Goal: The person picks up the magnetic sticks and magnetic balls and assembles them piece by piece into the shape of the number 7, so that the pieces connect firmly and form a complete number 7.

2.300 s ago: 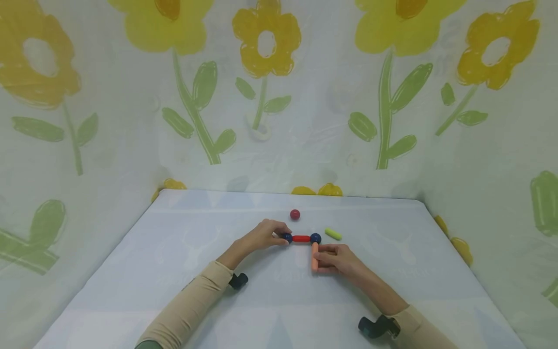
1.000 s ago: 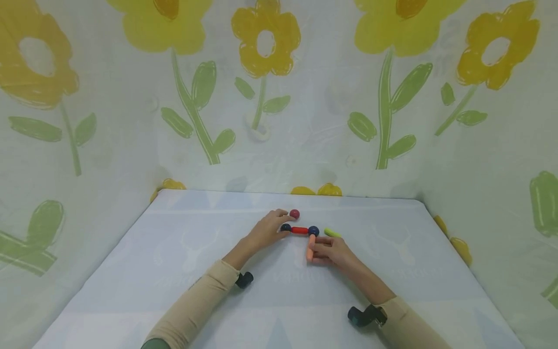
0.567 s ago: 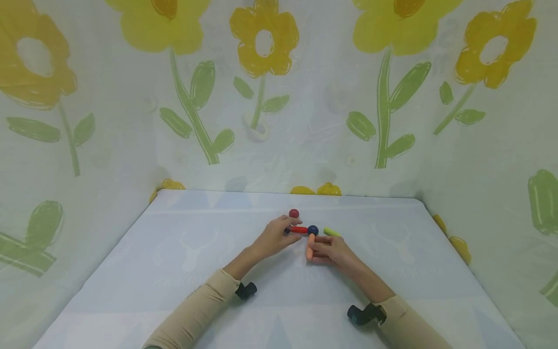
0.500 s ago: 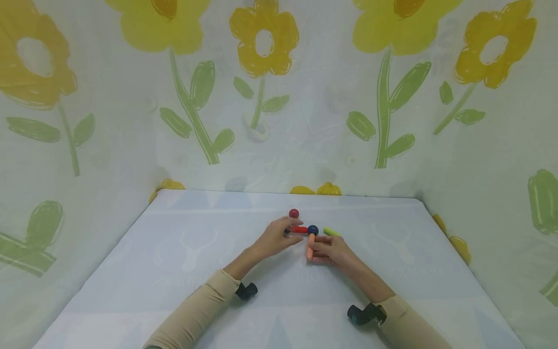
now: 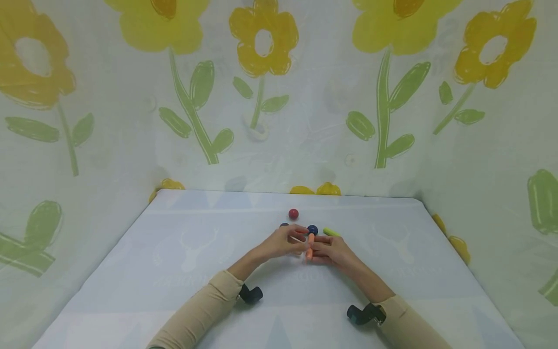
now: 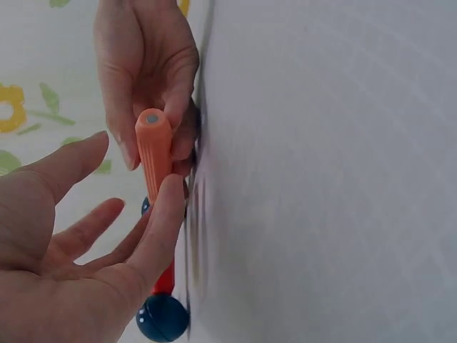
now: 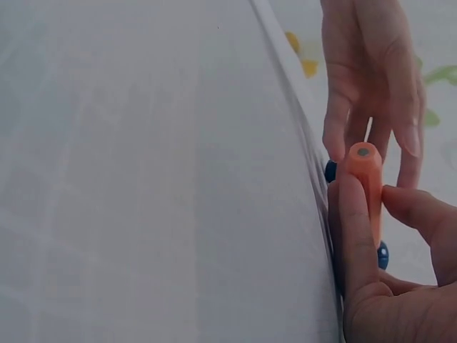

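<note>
My right hand [image 5: 335,250] pinches an orange magnetic rod [image 7: 366,163] between thumb and fingers; a grey disc shows in its near end. The rod's far end meets a dark blue ball [image 5: 312,230]. Close on the left, my left hand [image 5: 281,243] has its thumb and fingers spread, fingertips right beside the orange rod. It hides most of a red rod [image 6: 166,280], which shows in the left wrist view joined to a second blue ball [image 6: 163,319]. In the head view, only the top of that ball appears above the left hand.
A red ball [image 5: 293,214] lies farther back on the white-covered table [image 5: 209,310]. Just right of the blue ball is a yellow-green rod [image 5: 331,231]. Flower-printed curtains [image 5: 305,145] rise behind the table and at both sides.
My left hand has left the left blue ball and moved right, over the red rod, to the orange rod. Earlier, both hands shifted the joined pieces slightly away; my right hand keeps its pinch.
</note>
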Demonstrator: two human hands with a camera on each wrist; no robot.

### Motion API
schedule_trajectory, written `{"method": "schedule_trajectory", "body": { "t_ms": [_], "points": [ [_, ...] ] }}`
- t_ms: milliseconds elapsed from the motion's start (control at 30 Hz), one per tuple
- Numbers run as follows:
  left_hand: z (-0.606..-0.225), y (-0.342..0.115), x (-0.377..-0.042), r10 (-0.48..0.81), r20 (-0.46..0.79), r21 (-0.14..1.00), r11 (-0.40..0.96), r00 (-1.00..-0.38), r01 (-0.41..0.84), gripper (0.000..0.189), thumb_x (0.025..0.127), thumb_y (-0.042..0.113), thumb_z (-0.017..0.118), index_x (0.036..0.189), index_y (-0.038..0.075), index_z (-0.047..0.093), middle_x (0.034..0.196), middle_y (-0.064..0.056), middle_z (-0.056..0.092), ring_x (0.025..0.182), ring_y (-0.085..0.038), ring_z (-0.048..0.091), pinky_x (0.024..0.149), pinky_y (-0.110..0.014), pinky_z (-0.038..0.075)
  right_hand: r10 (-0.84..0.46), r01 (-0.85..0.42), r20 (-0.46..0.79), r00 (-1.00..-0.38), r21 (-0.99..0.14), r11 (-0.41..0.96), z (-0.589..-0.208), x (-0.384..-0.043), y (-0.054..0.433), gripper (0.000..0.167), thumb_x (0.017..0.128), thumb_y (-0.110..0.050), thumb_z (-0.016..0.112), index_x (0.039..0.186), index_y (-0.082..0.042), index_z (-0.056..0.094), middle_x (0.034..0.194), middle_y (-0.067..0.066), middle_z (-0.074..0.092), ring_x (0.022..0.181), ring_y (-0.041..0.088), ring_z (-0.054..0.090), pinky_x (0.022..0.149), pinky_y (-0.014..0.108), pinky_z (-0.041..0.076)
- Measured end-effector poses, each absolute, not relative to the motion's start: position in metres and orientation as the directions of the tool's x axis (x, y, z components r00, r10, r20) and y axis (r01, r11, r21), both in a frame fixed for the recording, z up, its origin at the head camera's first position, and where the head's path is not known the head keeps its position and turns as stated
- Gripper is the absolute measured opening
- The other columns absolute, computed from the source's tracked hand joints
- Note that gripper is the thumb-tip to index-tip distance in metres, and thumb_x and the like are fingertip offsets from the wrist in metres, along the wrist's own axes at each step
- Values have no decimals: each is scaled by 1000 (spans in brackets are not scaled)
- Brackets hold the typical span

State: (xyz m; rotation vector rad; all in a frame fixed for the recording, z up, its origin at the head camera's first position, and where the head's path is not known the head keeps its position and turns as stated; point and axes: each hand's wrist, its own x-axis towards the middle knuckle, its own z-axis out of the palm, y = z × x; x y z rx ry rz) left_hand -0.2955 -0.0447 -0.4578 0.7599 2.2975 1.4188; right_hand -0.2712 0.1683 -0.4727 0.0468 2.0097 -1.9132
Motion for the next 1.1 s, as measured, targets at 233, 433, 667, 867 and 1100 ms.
{"method": "schedule_trajectory", "body": {
  "t_ms": [233, 433, 667, 867, 1100],
  "points": [
    [-461, -40, -294, 594, -66, 941, 304, -802, 147, 49, 89, 24, 73, 133, 11, 57, 122, -9, 66, 111, -22, 64, 85, -35, 60, -229, 266, -280, -932, -960, 88, -475, -272, 170, 54, 93, -22, 68, 137, 4, 51, 120, 16, 68, 91, 19, 73, 83, 31, 60],
    [-464, -38, -295, 570, -95, 948, 302, -816, 101, 46, 89, 28, 73, 131, 14, 59, 121, -8, 66, 110, -19, 63, 88, -34, 58, -227, 279, -289, -930, -957, 77, -475, -271, 170, 56, 90, -24, 71, 136, 2, 52, 121, 17, 68, 95, 22, 73, 84, 32, 59],
    [-463, -34, -296, 551, -112, 951, 301, -827, 72, 45, 87, 28, 75, 128, 14, 61, 120, -7, 67, 109, -18, 63, 86, -31, 58, -257, 249, -265, -929, -964, 94, -472, -268, 175, 55, 92, -24, 69, 136, 4, 52, 118, 18, 70, 95, 23, 74, 84, 32, 59],
    [-465, -29, -297, 533, -120, 960, 279, -838, 40, 43, 86, 23, 76, 125, 11, 63, 116, -9, 68, 103, -15, 63, 83, -28, 58, -293, 225, -244, -924, -969, 98, -468, -265, 182, 52, 95, -19, 64, 137, 8, 49, 115, 17, 71, 91, 20, 74, 83, 30, 59],
    [-465, -26, -297, 518, -112, 964, 263, -848, 33, 40, 85, 18, 77, 122, 8, 64, 113, -10, 69, 101, -16, 63, 79, -27, 57, -281, 203, -246, -928, -963, 175, -468, -266, 183, 52, 93, -21, 67, 135, 6, 53, 107, 16, 74, 87, 19, 74, 79, 29, 60]
  ]
}}
